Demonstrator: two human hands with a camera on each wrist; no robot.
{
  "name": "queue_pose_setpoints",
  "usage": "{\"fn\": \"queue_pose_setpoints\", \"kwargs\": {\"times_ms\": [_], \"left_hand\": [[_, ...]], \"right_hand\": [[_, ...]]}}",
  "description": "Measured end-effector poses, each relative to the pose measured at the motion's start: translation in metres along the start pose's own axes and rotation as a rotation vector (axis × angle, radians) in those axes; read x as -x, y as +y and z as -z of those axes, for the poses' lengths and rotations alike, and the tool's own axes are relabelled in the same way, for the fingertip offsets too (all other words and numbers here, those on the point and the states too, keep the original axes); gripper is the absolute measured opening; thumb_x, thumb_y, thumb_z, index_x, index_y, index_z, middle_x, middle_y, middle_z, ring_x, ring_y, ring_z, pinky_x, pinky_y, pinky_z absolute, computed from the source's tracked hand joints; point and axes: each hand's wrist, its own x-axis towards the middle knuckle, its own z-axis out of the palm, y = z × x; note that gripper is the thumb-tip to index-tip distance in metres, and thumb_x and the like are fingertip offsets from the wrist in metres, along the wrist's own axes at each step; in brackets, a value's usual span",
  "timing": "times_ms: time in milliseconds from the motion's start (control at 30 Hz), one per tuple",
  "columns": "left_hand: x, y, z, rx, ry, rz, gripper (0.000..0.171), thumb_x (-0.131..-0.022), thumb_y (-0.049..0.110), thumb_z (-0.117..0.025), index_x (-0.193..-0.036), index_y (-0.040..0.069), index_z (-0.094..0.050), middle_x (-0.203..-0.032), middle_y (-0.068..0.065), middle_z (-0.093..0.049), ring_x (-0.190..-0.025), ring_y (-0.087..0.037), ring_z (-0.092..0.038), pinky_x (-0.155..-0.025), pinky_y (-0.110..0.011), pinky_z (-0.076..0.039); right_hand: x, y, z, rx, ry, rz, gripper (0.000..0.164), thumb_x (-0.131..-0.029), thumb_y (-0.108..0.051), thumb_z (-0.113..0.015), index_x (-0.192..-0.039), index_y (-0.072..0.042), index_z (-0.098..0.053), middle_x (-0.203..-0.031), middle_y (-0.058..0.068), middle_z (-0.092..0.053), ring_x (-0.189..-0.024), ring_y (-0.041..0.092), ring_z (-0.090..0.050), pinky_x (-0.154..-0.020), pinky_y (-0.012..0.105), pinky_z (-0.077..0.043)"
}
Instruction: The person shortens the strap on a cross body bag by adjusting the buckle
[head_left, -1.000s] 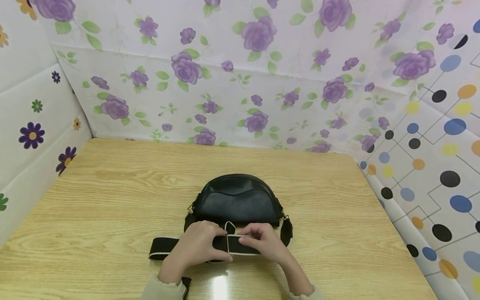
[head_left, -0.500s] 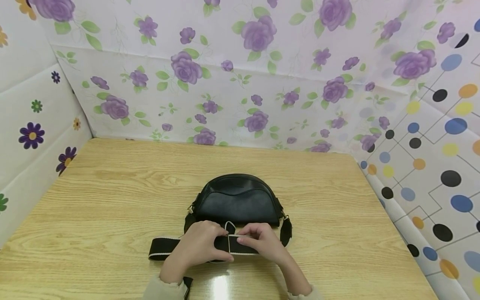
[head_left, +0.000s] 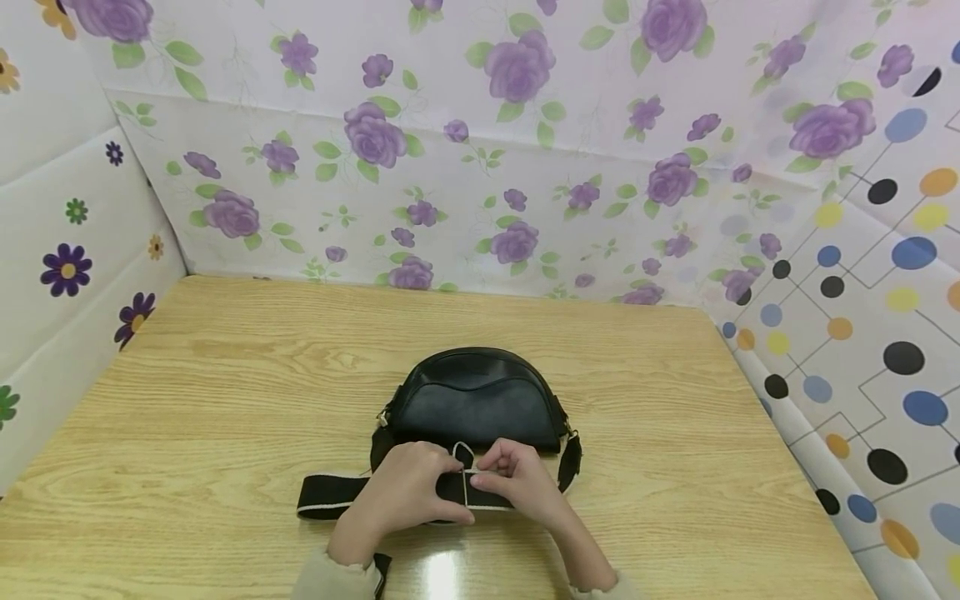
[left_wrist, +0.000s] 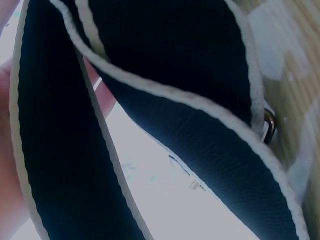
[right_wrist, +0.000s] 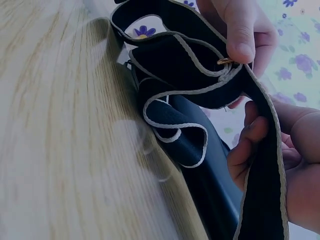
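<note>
A black half-moon handbag (head_left: 480, 408) lies on the table with its wide black strap (head_left: 326, 493), edged in off-white, folded in loops before it. My left hand (head_left: 408, 492) grips the strap near its middle, thumb below and fingers above. In the right wrist view the left thumb presses by a small gold-coloured metal slider (right_wrist: 226, 61) on the strap. My right hand (head_left: 525, 485) holds the strap just to the right, between thumb and curled fingers. Close up in the left wrist view, strap loops (left_wrist: 65, 125) fill most of the picture, beside a metal ring (left_wrist: 269, 125).
The wooden table (head_left: 247, 375) stretches out around the bag. Behind it hangs a floral cloth (head_left: 450, 192), with patterned sheets along the left and right sides. Gold-coloured clasps (head_left: 382, 417) join the strap to the bag's ends.
My left hand has shifted slightly right along with the strap's slider. The right hand's thumb has edged a little left, so the hands are closer. The bag stays put.
</note>
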Motion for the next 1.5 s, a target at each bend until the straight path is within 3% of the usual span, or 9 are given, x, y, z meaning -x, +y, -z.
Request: {"fn": "queue_pose_setpoints", "kwargs": {"times_ms": [433,533,667,800,1033,1167,1267,1400,1500], "left_hand": [[-0.004,0.002,-0.002,0.008,-0.002,-0.015,0.036,-0.057,0.045,-0.078,-0.073,0.015,-0.068,-0.061,0.012,-0.051,-0.057,-0.002,-0.047,-0.055,-0.021,-0.041],[-0.004,0.0,-0.002,-0.001,-0.009,-0.028,0.037,-0.058,0.046,-0.077,-0.076,0.015,-0.07,-0.062,0.013,-0.052,-0.057,-0.002,-0.048,-0.055,-0.021,-0.042],[-0.004,-0.001,-0.003,-0.013,-0.008,-0.046,0.04,-0.059,0.048,-0.076,-0.079,0.013,-0.071,-0.062,0.011,-0.053,-0.057,-0.002,-0.048,-0.055,-0.021,-0.042],[-0.003,-0.003,-0.002,-0.015,0.002,-0.05,0.042,-0.061,0.05,-0.074,-0.08,0.012,-0.072,-0.064,0.009,-0.056,-0.057,-0.002,-0.049,-0.054,-0.021,-0.042],[-0.002,-0.003,-0.001,-0.008,-0.005,-0.048,0.045,-0.062,0.051,-0.073,-0.083,0.01,-0.072,-0.069,0.007,-0.06,-0.062,-0.005,-0.053,-0.057,-0.022,-0.044],[-0.002,-0.003,0.0,-0.016,-0.01,-0.044,0.049,-0.062,0.05,-0.074,-0.087,0.008,-0.072,-0.076,0.003,-0.064,-0.068,-0.01,-0.058,-0.061,-0.025,-0.046],[-0.001,-0.004,0.001,-0.018,-0.014,-0.036,0.05,-0.062,0.049,-0.074,-0.089,0.007,-0.072,-0.078,0.002,-0.065,-0.068,-0.011,-0.058,-0.061,-0.026,-0.047],[-0.001,-0.004,0.002,-0.014,-0.015,-0.02,0.049,-0.061,0.047,-0.075,-0.09,0.007,-0.072,-0.075,0.003,-0.064,-0.067,-0.009,-0.057,-0.061,-0.025,-0.046],[-0.001,-0.004,0.003,-0.016,-0.02,-0.01,0.049,-0.061,0.047,-0.075,-0.09,0.007,-0.072,-0.075,0.003,-0.064,-0.067,-0.009,-0.057,-0.061,-0.025,-0.046]], "right_hand": [[0.001,-0.027,-0.006,-0.044,-0.014,-0.028,0.011,-0.078,0.007,-0.062,-0.08,0.013,-0.053,-0.074,0.014,-0.061,-0.058,0.004,-0.052,-0.053,0.018,-0.042],[0.001,-0.024,-0.004,-0.029,-0.029,-0.015,0.012,-0.077,0.006,-0.063,-0.082,0.012,-0.054,-0.076,0.017,-0.062,-0.06,0.005,-0.054,-0.054,0.018,-0.044],[0.002,-0.011,0.0,0.034,-0.06,0.076,0.018,-0.073,0.002,-0.069,-0.086,0.008,-0.058,-0.084,0.018,-0.062,-0.072,0.015,-0.06,-0.062,0.025,-0.048],[0.004,-0.002,0.006,0.151,-0.105,0.185,0.03,-0.068,-0.011,-0.075,-0.093,-0.001,-0.061,-0.091,0.012,-0.063,-0.08,0.022,-0.059,-0.069,0.031,-0.048],[0.007,-0.001,0.015,0.274,-0.178,0.246,0.046,-0.065,-0.024,-0.077,-0.105,-0.008,-0.06,-0.1,0.002,-0.062,-0.086,0.016,-0.058,-0.076,0.031,-0.047],[0.009,0.002,0.018,0.318,-0.182,0.288,0.05,-0.065,-0.022,-0.077,-0.11,-0.009,-0.058,-0.103,0.003,-0.061,-0.087,0.015,-0.058,-0.075,0.029,-0.047],[0.01,0.003,0.02,0.357,-0.147,0.376,0.049,-0.065,-0.016,-0.078,-0.11,-0.007,-0.059,-0.102,0.006,-0.062,-0.089,0.017,-0.058,-0.075,0.029,-0.047],[0.012,-0.007,0.018,0.403,-0.077,0.539,0.042,-0.062,-0.003,-0.079,-0.1,0.002,-0.063,-0.096,0.012,-0.062,-0.088,0.021,-0.059,-0.074,0.03,-0.048],[0.014,-0.018,0.016,0.41,-0.055,0.597,0.037,-0.059,0.003,-0.078,-0.092,0.008,-0.065,-0.092,0.016,-0.062,-0.085,0.025,-0.059,-0.074,0.028,-0.048]]}}
